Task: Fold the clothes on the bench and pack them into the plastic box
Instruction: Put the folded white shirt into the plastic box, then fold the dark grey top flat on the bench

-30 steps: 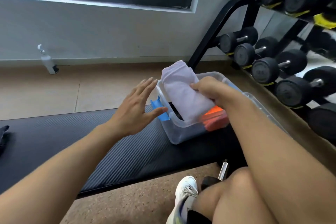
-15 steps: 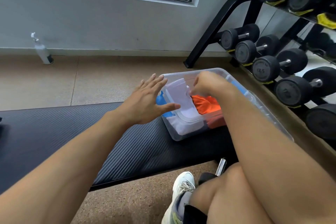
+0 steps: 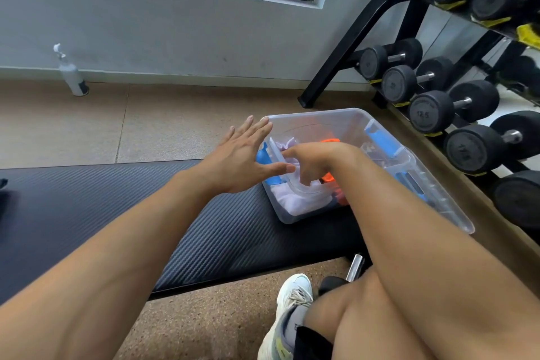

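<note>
A clear plastic box [image 3: 344, 118] with blue latches stands on the right end of the black bench [image 3: 122, 213]. Inside it lie a folded pale lilac garment [image 3: 295, 202] at the near left and an orange garment [image 3: 330, 141] beside it. My right hand [image 3: 312, 162] reaches down into the box, fingers curled onto the lilac garment and pressing it; whether it still grips the cloth is unclear. My left hand [image 3: 242, 159] hovers flat and open against the box's left wall, fingers spread, covering part of the blue latch [image 3: 261, 156].
A dumbbell rack [image 3: 438, 90] fills the right side close to the box. A spray bottle [image 3: 71, 76] stands by the wall at the left. A dark cloth [image 3: 3, 187] lies at the bench's far left edge. My knee and white shoe [image 3: 289, 313] are below the bench.
My right hand has lowered the lilac garment from above the box down into it beside the orange garment. My left hand has moved right to the box's wall.
</note>
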`<state>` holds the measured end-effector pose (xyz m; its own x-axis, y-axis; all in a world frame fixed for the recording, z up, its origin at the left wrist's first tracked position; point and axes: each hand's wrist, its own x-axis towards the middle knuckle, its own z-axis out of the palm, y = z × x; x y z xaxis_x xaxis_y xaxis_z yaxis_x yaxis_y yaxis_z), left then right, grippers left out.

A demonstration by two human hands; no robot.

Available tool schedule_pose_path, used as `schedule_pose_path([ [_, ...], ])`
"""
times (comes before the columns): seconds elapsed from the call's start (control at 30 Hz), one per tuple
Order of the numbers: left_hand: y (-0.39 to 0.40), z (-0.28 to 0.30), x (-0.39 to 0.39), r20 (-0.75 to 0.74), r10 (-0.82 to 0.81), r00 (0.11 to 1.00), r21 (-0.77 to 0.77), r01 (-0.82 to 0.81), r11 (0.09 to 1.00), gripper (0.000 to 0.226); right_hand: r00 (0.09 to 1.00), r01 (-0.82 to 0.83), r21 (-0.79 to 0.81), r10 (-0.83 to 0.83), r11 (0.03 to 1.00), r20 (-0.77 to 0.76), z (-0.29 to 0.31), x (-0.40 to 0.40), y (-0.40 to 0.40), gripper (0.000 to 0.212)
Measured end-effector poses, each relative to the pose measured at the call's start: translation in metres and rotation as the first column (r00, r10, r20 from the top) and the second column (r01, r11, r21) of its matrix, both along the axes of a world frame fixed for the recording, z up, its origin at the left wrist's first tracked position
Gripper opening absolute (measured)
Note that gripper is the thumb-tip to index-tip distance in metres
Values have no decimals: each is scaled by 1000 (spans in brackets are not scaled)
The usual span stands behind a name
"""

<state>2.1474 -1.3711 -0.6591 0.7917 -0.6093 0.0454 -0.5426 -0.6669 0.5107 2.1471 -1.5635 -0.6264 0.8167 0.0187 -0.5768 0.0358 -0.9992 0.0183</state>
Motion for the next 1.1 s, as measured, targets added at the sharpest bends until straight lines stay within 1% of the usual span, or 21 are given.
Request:
schedule_pose_path([
  [0.1, 0, 0, -1, 8, -2, 1000, 0, 2, 1000, 109, 1000, 12, 2, -12, 1000, 11, 5, -1, 0, 97],
  [0.2, -2, 0, 0, 1, -6, 1000, -52, 6, 999, 106, 995, 9, 11, -10, 1000, 95, 13, -1, -2, 107],
  [0.23, -2, 0, 0, -2, -6, 1000, -74, 6, 997, 106, 995, 8, 12, -9, 1000, 103, 13, -1, 0, 107],
  [0.33, 0, 0, -1, 2, -2, 1000, -86, 2, 996, 109, 999, 15, 3, -15, 1000, 43, 8, -4, 5, 100],
  [0.37, 3, -1, -1, 1, 0, 1000, -80, 0, 997, 108, 998, 30, 14, -31, 999, 56, 9, -6, 5, 98],
  [0.43, 11, -2, 2, 1, 20, 1000, -81, -19, 996, 104, 983, 65, 36, -71, 997, 169, 20, -9, 6, 94],
  [0.5, 23, -2, 5, 6, 59, 998, -83, -58, 995, 100, 924, 104, 15, -102, 994, 367, 35, -12, 13, 84],
  [0.57, 38, -2, 9, 23, 95, 995, -56, -94, 994, 97, 802, 119, 4, -99, 993, 589, 47, -14, 29, 68],
  [0.6, 46, -2, 10, 36, 113, 993, -31, -112, 993, 97, 733, 96, 40, -98, 995, 673, 50, -14, 39, 61],
  [0.67, 64, -5, 13, 47, 163, 985, 33, -165, 986, 97, 621, -17, 159, -114, 987, 776, 50, -12, 66, 51],
  [0.7, 75, -7, 14, 40, 197, 980, 68, -199, 978, 97, 590, -102, 211, -112, 972, 799, 46, -10, 81, 48],
  [0.73, 88, -9, 14, 26, 231, 973, 104, -232, 967, 98, 583, -194, 251, -95, 948, 807, 41, -8, 98, 45],
  [0.77, 102, -12, 13, 7, 263, 965, 138, -261, 955, 99, 597, -278, 287, -70, 917, 800, 32, -5, 115, 42],
  [0.83, 130, -19, 8, -23, 326, 945, 186, -316, 930, 102, 666, -379, 345, -5, 859, 746, 10, 0, 147, 40],
  [0.9, 161, -28, 3, -31, 394, 919, 217, -378, 900, 102, 742, -405, 379, 57, 832, 668, -12, 6, 177, 46],
  [0.97, 193, -38, -4, -9, 473, 881, 262, -454, 851, 100, 793, -411, 399, 106, 820, 599, -30, 11, 203, 53],
  [1.03, 225, -45, -10, 48, 581, 812, 329, -562, 759, 97, 815, -427, 404, 150, 809, 560, -43, 12, 225, 57],
  [1.07, 241, -45, -14, 84, 649, 757, 361, -630, 688, 96, 823, -438, 410, 174, 800, 541, -48, 12, 235, 59],
  [1.1, 256, -44, -17, 112, 725, 680, 386, -701, 599, 94, 829, -451, 422, 194, 787, 524, -52, 11, 243, 59],
])
